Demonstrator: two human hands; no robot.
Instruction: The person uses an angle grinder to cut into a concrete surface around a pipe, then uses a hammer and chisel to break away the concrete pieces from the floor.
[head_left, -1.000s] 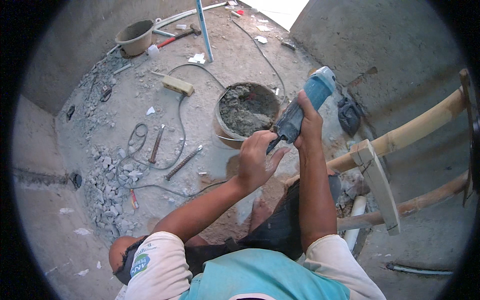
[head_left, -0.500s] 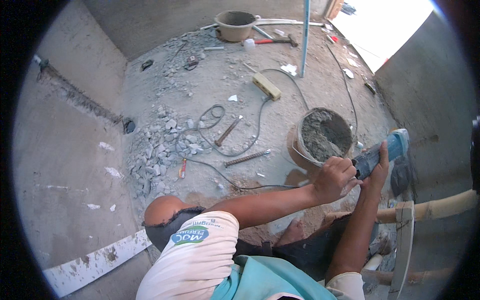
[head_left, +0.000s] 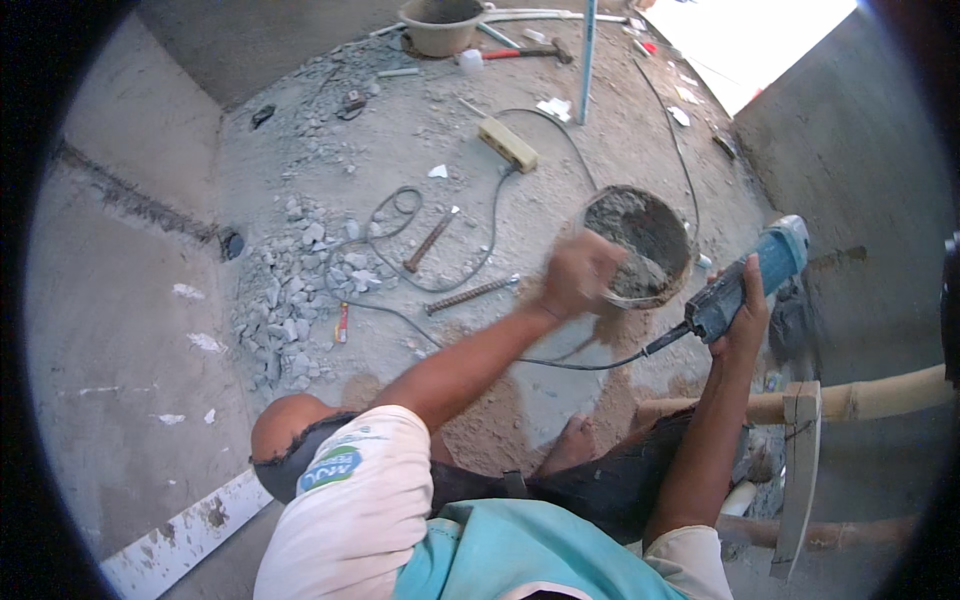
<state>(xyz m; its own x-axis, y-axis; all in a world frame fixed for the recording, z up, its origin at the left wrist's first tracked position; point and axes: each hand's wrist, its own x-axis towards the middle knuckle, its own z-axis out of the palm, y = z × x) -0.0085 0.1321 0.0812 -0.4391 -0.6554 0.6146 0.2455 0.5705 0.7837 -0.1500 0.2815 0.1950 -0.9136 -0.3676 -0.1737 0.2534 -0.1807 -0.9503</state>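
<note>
While the right hand (head_left: pixel 742 312) wraps firmly around a teal-and-black power tool (head_left: pixel 775 255), tilted beside a bucket (head_left: pixel 688 262), the left hand (head_left: pixel 583 275) reaches diagonally forward to the bucket's left side, blurred; its grip I cannot tell. Lumpy grey mix (head_left: pixel 640 225) sits inside the bucket; a pale basin (head_left: pixel 440 42) beyond holds grey material.
</note>
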